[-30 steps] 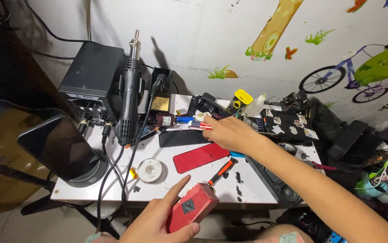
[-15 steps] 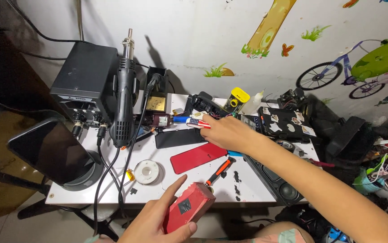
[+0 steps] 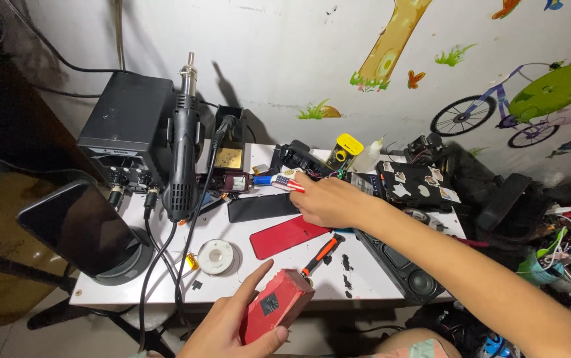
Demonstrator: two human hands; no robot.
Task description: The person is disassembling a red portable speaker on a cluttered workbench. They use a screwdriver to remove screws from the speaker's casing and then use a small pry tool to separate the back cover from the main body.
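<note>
left hand (image 3: pixel 232 328): bottom centre of the frame, fingers wrapped round a small red boxy device with a black square on top (image 3: pixel 275 311), thumb up along its left side

right hand (image 3: pixel 328 199): reaching to mid-frame, fingertips pinched on a little striped red, white and blue piece (image 3: pixel 288 181) at the back of the white counter (image 3: pixel 365 278)

under the right hand: flat black phone-shaped slab (image 3: pixel 259 207), glossy red phone back cover (image 3: pixel 285 235) just below it

near the red device: orange-handled screwdriver (image 3: pixel 322 254), almost touching it

left side: black hot-air rework station (image 3: pixel 126 129), solder wire spool (image 3: pixel 217 256)
</note>
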